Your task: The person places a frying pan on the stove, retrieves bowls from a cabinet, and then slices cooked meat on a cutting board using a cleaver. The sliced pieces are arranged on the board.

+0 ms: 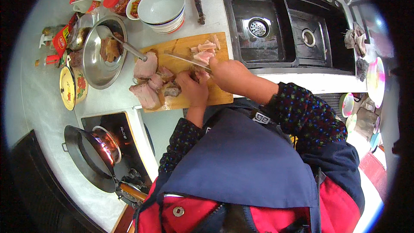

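Note:
On a wooden cutting board (221, 92), my right hand (231, 76) grips a knife (187, 59), its blade pointing to the upper left. My left hand (193, 87) presses on a piece of meat (202, 75) close beside the blade, fingers bent over it. Cut slices of meat (205, 51) lie in a small pile at the board's upper right. Several larger chunks of meat (145, 94) rest at its left end. A steel basin (103, 74) left of the board holds more meat (110, 50) and a ladle (131, 50), whose handle reaches over the board.
A wok (87, 158) is tilted beside a lit gas burner (108, 145) at the lower left. Stacked bowls (161, 6) and lidded jars (114, 1) stand behind the board. A black double sink (262, 48) is to the right. An enamel pot (81, 84) stands left.

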The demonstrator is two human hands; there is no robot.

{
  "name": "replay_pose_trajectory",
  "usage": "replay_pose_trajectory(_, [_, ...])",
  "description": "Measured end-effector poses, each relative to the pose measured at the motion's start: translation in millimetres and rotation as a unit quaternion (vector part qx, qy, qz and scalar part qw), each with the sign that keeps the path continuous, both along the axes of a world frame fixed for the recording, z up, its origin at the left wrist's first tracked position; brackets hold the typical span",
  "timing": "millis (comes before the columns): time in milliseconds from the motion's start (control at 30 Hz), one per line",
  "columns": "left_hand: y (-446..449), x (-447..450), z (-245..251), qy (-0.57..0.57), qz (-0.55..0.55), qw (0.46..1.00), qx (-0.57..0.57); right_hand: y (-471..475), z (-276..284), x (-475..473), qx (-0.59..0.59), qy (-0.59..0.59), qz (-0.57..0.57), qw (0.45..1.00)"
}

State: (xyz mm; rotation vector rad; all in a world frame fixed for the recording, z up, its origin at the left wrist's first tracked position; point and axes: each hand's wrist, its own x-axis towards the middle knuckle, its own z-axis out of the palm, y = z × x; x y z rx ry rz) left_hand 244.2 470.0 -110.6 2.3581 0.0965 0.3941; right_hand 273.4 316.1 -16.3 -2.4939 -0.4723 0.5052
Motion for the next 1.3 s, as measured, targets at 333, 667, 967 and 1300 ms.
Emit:
replay_pose_trajectory(333, [-6, 4, 12, -0.033, 0.001, 0.999, 0.002, -9, 23, -33, -0.031, 0.059, 0.008, 0.998])
replay_pose_trajectory(667, [-4, 6, 4, -0.003, -0.009, 0.997, -0.081, 25, 3, 5, 0.06, -0.015, 0.008, 0.998])
replay_pose_trajectory(967, [-5, 0, 2, -0.007, 0.004, 1.0, 0.011, -11, 25, -27, -0.032, 0.129, -0.004, 0.991])
replay_pose_trajectory(1300, [-6, 2, 7, 0.004, 0.01, 1.0, 0.004, -10, 31, -19, -0.069, 0.16, 0.021, 0.985])
